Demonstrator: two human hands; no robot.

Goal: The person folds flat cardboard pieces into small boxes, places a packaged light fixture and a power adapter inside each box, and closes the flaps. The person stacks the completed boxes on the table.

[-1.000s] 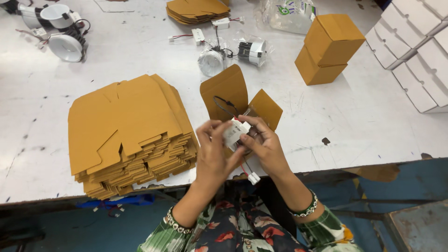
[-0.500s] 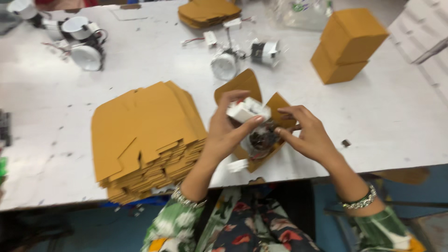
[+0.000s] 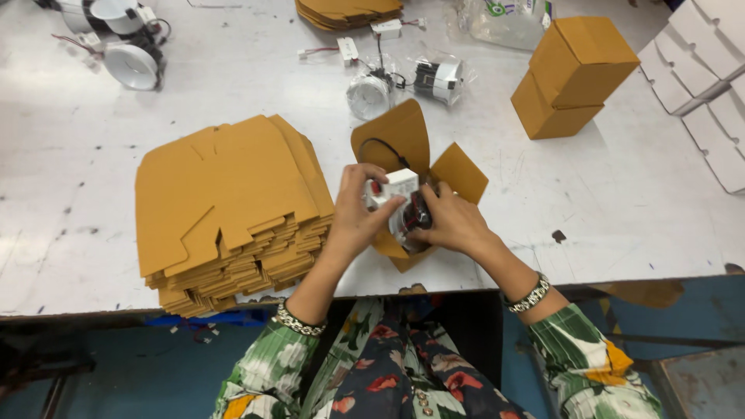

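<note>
Brown card made up the little open box [image 3: 419,167] near the front edge of the white counter [image 3: 233,85], its flaps standing up. Both hands met over it. The left hand [image 3: 357,217] pinched a small white block [image 3: 396,186] between thumb and fingers. The right hand [image 3: 454,221] was curled around a dark lamp part [image 3: 417,213] and pressed it down into the box. A thin black wire [image 3: 384,145] looped over the back flap.

To do this well, the wire should be tucked inside first, so no flap pinches it. The white block should sit flat beside the lamp, not on top.

A thick stack of flat brown card blanks [image 3: 225,198] lay just left of the hands. Two closed brown boxes [image 3: 570,74] sat piled at the back right. White boxes [image 3: 710,70] stood in rows at the far right edge. A clear plastic bag [image 3: 504,19] with a green mark lay at the back.
</note>
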